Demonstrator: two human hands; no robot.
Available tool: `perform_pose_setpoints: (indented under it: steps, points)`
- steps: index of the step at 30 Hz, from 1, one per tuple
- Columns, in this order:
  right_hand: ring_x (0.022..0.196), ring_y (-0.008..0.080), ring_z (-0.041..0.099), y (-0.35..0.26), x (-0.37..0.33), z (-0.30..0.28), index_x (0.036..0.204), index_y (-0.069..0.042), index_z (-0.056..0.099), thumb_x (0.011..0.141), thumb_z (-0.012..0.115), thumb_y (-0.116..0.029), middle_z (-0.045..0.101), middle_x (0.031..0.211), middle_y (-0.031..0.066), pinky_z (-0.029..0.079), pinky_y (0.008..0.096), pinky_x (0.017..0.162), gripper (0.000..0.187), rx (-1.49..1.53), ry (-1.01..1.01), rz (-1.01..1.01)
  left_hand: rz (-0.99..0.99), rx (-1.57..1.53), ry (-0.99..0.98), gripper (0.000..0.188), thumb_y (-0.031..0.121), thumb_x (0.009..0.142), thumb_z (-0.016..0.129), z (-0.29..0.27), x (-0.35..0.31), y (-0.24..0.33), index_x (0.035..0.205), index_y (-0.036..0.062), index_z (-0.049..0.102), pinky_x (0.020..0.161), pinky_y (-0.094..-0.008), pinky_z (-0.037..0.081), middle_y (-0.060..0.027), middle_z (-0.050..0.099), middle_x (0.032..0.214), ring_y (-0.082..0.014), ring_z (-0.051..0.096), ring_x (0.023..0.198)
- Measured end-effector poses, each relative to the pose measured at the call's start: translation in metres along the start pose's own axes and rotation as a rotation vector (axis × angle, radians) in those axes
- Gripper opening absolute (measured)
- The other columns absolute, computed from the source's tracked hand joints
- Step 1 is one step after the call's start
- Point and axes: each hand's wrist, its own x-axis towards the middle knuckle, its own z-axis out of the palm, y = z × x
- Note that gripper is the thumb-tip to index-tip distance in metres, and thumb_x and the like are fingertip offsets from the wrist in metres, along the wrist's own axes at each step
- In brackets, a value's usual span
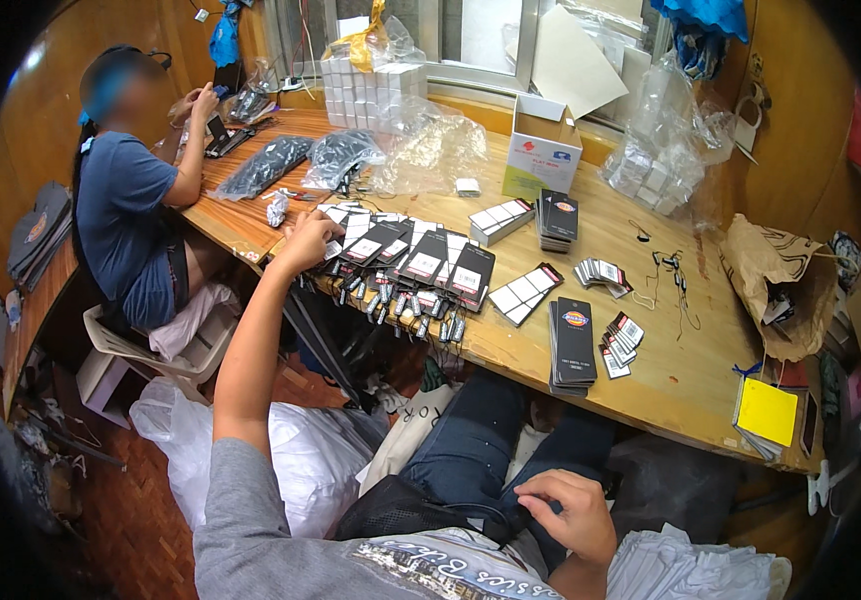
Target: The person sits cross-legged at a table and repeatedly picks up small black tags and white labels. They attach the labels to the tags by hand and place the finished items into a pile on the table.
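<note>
My left hand [309,240] reaches to the left end of a spread of black and white hang tags [376,240] on the wooden table. Its fingers are curled at a tag [334,250] there; they partly hide it. Short cords with small dark ends hang from the tags over the table's front edge. Over my lap, away from the table, my right hand [571,515] has loosely bent fingers, the thumb apart and nothing visible in it. Right of the spread lie a stack of black tags [573,345], a white-faced stack [526,293] and small fanned labels [622,343].
A co-worker [136,190] sits at the table's far left, handling a small item. Plastic bags [266,165], a white box [543,150] and small white boxes [376,95] stand farther back. A paper bag [781,285] and yellow pad [766,410] are at right; white bags [301,470] lie below.
</note>
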Motion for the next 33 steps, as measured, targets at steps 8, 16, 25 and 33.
perform_pose_setpoints:
  steps: [8,16,25,33]
  points:
    - [0.067,0.0238,0.058,0.002,-0.002,0.001,0.075,-0.002,0.060,0.068,0.062,-0.007,0.060,0.073,0.0103,0.046,0.0287,0.061,0.009,-0.001,0.014,0.005,0.082,-0.079,0.020,0.024,0.008,0.065,0.061,-0.004,-0.007,0.008,0.087,0.0181,0.064,0.083,-0.0447,0.027,-0.0033,0.049,0.098,-0.0252,0.038,0.100]
    - [0.067,0.0238,0.058,0.002,-0.002,0.003,0.074,-0.002,0.060,0.068,0.062,-0.007,0.060,0.073,0.0101,0.045,0.0286,0.060,0.008,0.012,0.018,-0.021,0.149,0.015,0.094,0.011,0.014,0.064,0.064,-0.005,-0.006,0.015,0.076,0.0128,0.062,0.078,-0.0404,0.031,-0.0060,0.049,0.091,-0.0259,0.039,0.098]
    - [0.067,0.0245,0.058,0.004,-0.005,-0.001,0.074,-0.002,0.060,0.068,0.063,-0.006,0.060,0.072,0.0103,0.045,0.0285,0.061,0.009,0.002,0.052,-0.015,0.222,0.207,0.190,0.006,0.010,0.070,0.057,-0.029,-0.028,0.021,0.075,0.0073,0.056,0.076,-0.0380,0.034,-0.0096,0.047,0.093,-0.0271,0.040,0.094]
    - [0.066,0.0236,0.058,0.005,-0.006,0.000,0.074,-0.002,0.060,0.067,0.063,-0.006,0.060,0.072,0.0098,0.045,0.0281,0.059,0.009,0.008,0.053,-0.018,0.170,0.283,0.040,0.003,0.006,0.066,0.054,-0.055,-0.111,0.026,0.069,0.0051,0.054,0.072,-0.0377,0.036,-0.0097,0.048,0.086,-0.0280,0.042,0.090]
